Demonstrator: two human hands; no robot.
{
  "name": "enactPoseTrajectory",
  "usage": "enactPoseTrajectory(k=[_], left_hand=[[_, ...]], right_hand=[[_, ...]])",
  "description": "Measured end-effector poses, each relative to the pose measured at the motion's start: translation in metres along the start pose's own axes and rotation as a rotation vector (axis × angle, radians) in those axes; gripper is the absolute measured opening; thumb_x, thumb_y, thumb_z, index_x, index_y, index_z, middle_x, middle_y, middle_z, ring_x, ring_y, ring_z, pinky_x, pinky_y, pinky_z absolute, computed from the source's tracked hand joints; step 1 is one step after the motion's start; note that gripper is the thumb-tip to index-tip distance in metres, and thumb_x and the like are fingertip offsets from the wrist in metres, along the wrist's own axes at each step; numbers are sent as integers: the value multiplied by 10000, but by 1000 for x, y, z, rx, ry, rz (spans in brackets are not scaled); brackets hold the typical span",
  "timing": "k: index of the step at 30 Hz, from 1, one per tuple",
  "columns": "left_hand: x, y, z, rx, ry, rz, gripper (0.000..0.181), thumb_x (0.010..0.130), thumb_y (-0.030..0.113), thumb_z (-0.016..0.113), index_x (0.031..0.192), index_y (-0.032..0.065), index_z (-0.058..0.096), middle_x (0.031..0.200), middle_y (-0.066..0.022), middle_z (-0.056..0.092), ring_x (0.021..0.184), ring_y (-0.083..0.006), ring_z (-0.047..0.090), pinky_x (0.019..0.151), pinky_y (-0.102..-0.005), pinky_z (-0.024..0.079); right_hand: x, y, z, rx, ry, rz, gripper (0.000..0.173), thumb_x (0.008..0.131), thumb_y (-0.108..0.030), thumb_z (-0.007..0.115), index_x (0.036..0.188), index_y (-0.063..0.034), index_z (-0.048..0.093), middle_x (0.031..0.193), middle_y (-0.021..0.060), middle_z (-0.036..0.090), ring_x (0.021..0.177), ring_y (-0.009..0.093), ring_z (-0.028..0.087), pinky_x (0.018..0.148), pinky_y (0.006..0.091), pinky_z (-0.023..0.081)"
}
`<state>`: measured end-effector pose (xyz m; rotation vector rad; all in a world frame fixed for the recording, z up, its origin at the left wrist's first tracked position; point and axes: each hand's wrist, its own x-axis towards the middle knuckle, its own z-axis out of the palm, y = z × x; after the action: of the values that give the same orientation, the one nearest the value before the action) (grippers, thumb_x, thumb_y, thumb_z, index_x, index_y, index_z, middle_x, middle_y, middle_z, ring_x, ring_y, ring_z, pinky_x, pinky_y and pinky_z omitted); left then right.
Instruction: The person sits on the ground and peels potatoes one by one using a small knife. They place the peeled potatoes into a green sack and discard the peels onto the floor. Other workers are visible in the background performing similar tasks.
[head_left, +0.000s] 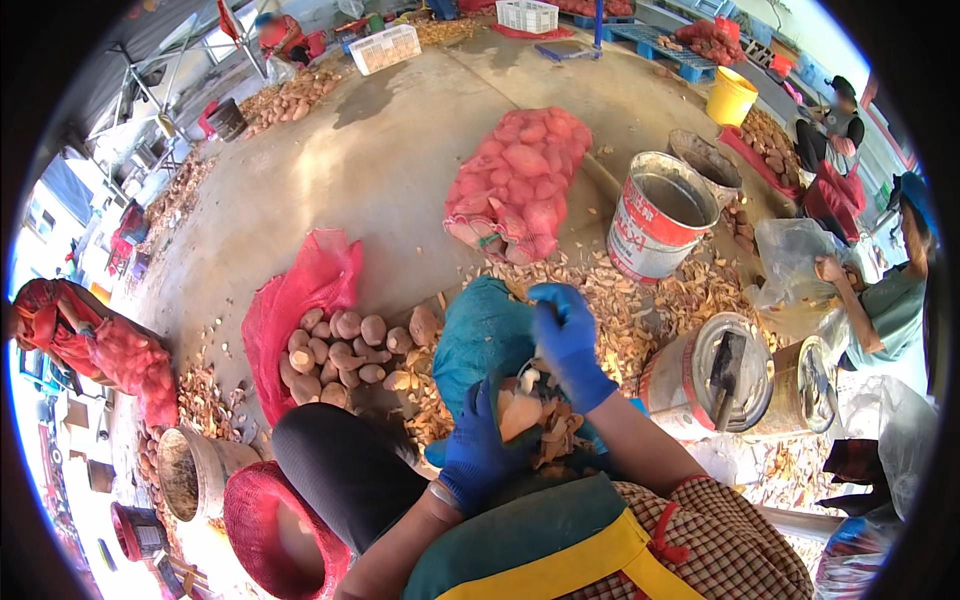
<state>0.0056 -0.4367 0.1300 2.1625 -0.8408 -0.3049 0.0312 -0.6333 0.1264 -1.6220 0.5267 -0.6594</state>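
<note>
Both my hands wear blue gloves and work above my lap. My left hand (476, 446) holds a partly peeled tuber (519, 414), seemingly a sweet potato, with pale flesh showing. Above and to the right of it, my right hand (568, 341) is curled and blurred by motion; what it grips is hidden. A small white object (529, 377) shows between this hand and the tuber. Curled peelings (559, 435) lie in my lap beside the tuber. Teal cloth (480, 337) spreads just beyond my left hand. Unpeeled sweet potatoes (341, 349) sit on a red mesh sack (274, 337) by my knee.
A full red mesh sack (525, 176) lies ahead. Right of it stand an open paint bucket (649, 244) and a lidded bucket (675, 375) bearing a dark-bladed tool (726, 379). Peelings (622, 307) litter the floor. A red-mesh-lined container (247, 517) is at lower left. Other people sit nearby.
</note>
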Motion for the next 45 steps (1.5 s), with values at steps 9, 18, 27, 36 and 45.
enactPoseTrajectory(k=[9,18,27,36,45], left_hand=[[4,16,-3,-22,-31,-56,992,746,306,837,1491,-14,264,1363,-273,428,1221,-444,506,1001,-480,472],[10,11,-3,56,-72,-43,1032,725,308,862,1499,-14,260,1377,-309,416,1243,-468,474,1042,-490,447],[15,14,1,42,-44,-137,973,740,350,845,1451,-46,312,1326,-320,473,1210,-485,497,1013,-519,446],[3,2,3,-22,17,-56,972,736,360,847,1447,-39,318,1307,-317,490,1178,-480,520,995,-514,465],[2,19,-5,27,-29,-86,1027,751,368,820,1479,-80,250,1330,-340,458,1197,-481,506,986,-504,477]], right_hand=[[39,6,-29,-442,235,-303,136,862,-75,608,972,-127,668,997,113,632,792,343,657,708,411,537],[-29,-50,9,-549,-69,-553,185,827,-15,628,980,-108,676,999,105,659,809,293,682,700,377,555],[7,-17,3,-517,60,-366,143,850,-131,642,990,-161,650,1009,94,637,749,339,664,668,437,537],[46,23,-40,-716,394,-289,126,876,-130,606,989,-135,661,967,140,635,869,353,654,747,451,525],[-18,-34,-2,-229,-34,-359,121,839,-90,639,946,-136,671,948,113,640,789,313,666,698,404,536]])
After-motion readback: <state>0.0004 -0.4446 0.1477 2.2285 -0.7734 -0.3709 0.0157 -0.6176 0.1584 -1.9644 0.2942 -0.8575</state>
